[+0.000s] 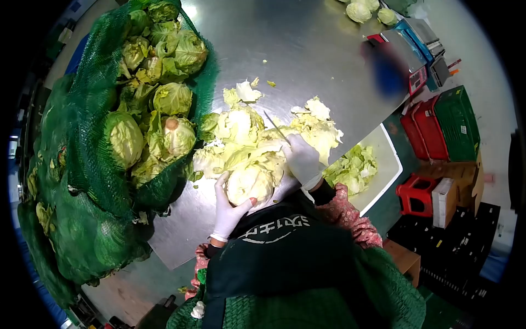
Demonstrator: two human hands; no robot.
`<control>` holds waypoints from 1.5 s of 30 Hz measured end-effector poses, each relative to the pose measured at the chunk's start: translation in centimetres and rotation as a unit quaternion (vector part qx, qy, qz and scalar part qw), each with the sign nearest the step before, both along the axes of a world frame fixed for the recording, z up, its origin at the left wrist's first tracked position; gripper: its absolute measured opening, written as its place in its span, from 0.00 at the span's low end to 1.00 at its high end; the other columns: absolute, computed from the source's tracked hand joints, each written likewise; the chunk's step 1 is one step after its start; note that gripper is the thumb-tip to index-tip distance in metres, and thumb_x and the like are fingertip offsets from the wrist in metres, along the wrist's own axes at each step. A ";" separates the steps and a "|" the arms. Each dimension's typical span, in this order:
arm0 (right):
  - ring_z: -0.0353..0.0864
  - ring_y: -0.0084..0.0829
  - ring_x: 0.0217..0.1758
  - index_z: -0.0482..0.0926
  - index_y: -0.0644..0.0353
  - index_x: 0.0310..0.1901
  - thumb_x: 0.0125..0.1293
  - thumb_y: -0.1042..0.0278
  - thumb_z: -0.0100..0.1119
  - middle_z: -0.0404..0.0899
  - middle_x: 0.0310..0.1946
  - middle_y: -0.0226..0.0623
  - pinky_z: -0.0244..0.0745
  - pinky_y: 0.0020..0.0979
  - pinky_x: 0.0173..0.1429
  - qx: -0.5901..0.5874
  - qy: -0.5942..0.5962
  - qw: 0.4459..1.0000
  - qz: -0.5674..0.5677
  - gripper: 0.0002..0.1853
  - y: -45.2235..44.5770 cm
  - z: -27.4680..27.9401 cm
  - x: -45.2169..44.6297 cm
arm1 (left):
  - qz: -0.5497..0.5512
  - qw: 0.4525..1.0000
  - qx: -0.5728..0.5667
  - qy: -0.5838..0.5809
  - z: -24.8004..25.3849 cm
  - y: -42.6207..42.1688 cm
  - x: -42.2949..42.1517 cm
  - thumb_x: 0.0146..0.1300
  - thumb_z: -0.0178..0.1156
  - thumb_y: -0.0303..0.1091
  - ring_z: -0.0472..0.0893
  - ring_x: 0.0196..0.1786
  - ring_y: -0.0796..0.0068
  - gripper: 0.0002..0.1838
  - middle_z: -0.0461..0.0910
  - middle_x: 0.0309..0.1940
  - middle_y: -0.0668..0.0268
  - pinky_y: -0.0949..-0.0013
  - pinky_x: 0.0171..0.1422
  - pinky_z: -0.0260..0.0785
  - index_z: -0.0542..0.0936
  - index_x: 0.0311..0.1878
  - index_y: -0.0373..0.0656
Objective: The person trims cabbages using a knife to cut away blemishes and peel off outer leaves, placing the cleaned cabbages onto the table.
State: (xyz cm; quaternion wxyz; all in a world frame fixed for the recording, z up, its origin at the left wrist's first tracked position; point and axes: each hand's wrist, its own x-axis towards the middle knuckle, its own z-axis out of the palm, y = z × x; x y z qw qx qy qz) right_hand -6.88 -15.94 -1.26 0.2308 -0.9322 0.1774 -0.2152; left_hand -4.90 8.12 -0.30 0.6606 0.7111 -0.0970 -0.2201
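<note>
My left hand [229,211], in a white glove, is wrapped round the near left side of a pale cabbage head [249,185] at the table's front edge. To the right, my gloved right hand [302,159] is closed on a knife [275,125], whose thin blade points up and to the left over the leaves. Beyond the held head lie another trimmed head [239,125] and a heap of loose pale leaves [315,129]. An open green mesh bag [211,77] with several leafy cabbages [125,140] stands close by on the left.
The metal table [235,33] stretches away ahead. A white bin [390,159] with cut leaves [356,170] stands at its right edge. Farther right are a scale [397,46], red and green crates [455,123] and a red stool [415,196]. More full mesh bags [82,236] line the left.
</note>
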 end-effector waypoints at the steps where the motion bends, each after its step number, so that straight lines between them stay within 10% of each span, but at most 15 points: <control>1: 0.82 0.42 0.30 0.78 0.54 0.43 0.65 0.62 0.59 0.78 0.32 0.37 0.77 0.39 0.33 -0.011 0.022 1.000 -0.008 0.08 0.0 0.1 -0.1 | -0.023 0.999 0.034 -0.033 -0.6 0.6 0.3 0.49 0.77 0.38 0.65 0.69 0.55 0.45 0.64 0.63 0.51 0.57 0.76 0.56 0.64 0.68 0.37; 7: 0.83 0.40 0.38 0.76 0.57 0.58 0.64 0.60 0.64 0.79 0.35 0.44 0.78 0.34 0.42 0.102 -0.026 0.982 0.156 0.23 3.0 7.5 -1.5 | -0.049 0.995 0.074 -0.054 -0.7 1.2 1.1 0.50 0.76 0.44 0.63 0.69 0.54 0.47 0.63 0.63 0.51 0.56 0.77 0.55 0.63 0.70 0.37; 12: 0.81 0.45 0.38 0.77 0.61 0.57 0.67 0.57 0.63 0.79 0.34 0.46 0.76 0.38 0.43 0.202 -0.049 0.973 0.098 0.21 5.5 2.7 -1.2 | -0.066 0.995 0.057 -0.055 -1.5 1.3 1.5 0.49 0.78 0.48 0.63 0.69 0.56 0.49 0.63 0.63 0.53 0.58 0.77 0.54 0.64 0.70 0.38; 14: 0.82 0.45 0.38 0.79 0.61 0.50 0.69 0.58 0.60 0.80 0.34 0.48 0.76 0.39 0.44 0.303 0.139 0.935 0.119 0.16 4.3 1.4 -0.4 | -0.063 0.997 0.041 -0.032 -2.2 1.8 1.3 0.49 0.78 0.48 0.63 0.69 0.56 0.49 0.63 0.63 0.54 0.58 0.76 0.54 0.63 0.70 0.38; 18: 0.83 0.42 0.36 0.80 0.58 0.41 0.69 0.62 0.56 0.82 0.34 0.46 0.77 0.38 0.35 0.094 0.129 0.987 0.031 0.09 2.4 0.5 0.8 | -0.053 0.998 -0.007 0.023 -2.2 2.4 1.1 0.49 0.78 0.48 0.63 0.69 0.58 0.51 0.63 0.62 0.55 0.58 0.76 0.54 0.61 0.71 0.39; 20: 0.83 0.36 0.34 0.80 0.56 0.43 0.68 0.63 0.56 0.83 0.36 0.40 0.76 0.36 0.31 -0.111 -0.071 0.990 0.054 0.08 -1.1 -1.2 1.3 | -0.033 0.998 -0.023 0.046 -1.9 2.3 0.6 0.49 0.78 0.47 0.63 0.68 0.57 0.51 0.62 0.62 0.55 0.58 0.77 0.54 0.60 0.71 0.38; 21: 0.83 0.33 0.34 0.78 0.57 0.46 0.69 0.62 0.56 0.83 0.42 0.38 0.76 0.34 0.32 0.016 0.103 0.994 0.021 0.11 -1.6 -0.2 0.6 | -0.018 0.998 -0.029 0.056 -1.8 2.2 0.4 0.49 0.78 0.46 0.63 0.68 0.57 0.52 0.62 0.62 0.55 0.58 0.77 0.54 0.60 0.72 0.38; 31: 0.80 0.42 0.25 0.73 0.61 0.40 0.56 0.61 0.70 0.72 0.23 0.43 0.75 0.37 0.31 0.254 0.069 0.955 0.140 0.18 4.6 2.8 -4.2 | -0.063 0.976 0.149 -0.144 -0.3 0.7 -0.2 0.46 0.79 0.46 0.60 0.68 0.51 0.52 0.61 0.62 0.51 0.53 0.75 0.54 0.61 0.72 0.40; 41: 0.79 0.39 0.19 0.72 0.61 0.33 0.62 0.63 0.61 0.77 0.21 0.41 0.75 0.35 0.27 0.092 0.051 0.980 0.168 0.11 2.9 2.7 -4.1 | -0.090 0.965 0.169 -0.179 0.4 -0.2 -0.2 0.44 0.80 0.48 0.60 0.68 0.50 0.54 0.61 0.62 0.50 0.52 0.75 0.55 0.62 0.72 0.40; 43: 0.74 0.27 0.13 0.74 0.62 0.33 0.65 0.64 0.58 0.77 0.20 0.35 0.72 0.29 0.22 0.567 0.245 0.785 0.056 0.10 1.6 4.6 -3.1 | -0.082 0.972 0.152 -0.161 0.5 -0.2 0.0 0.45 0.80 0.47 0.60 0.69 0.51 0.53 0.61 0.62 0.50 0.52 0.75 0.55 0.62 0.72 0.41; 45: 0.74 0.24 0.13 0.75 0.62 0.34 0.66 0.63 0.57 0.77 0.20 0.33 0.71 0.27 0.21 0.598 0.226 0.767 0.054 0.10 1.4 3.8 -3.3 | -0.083 0.972 0.154 -0.157 0.7 -0.1 0.0 0.46 0.80 0.47 0.59 0.69 0.51 0.53 0.61 0.63 0.50 0.52 0.75 0.55 0.62 0.72 0.40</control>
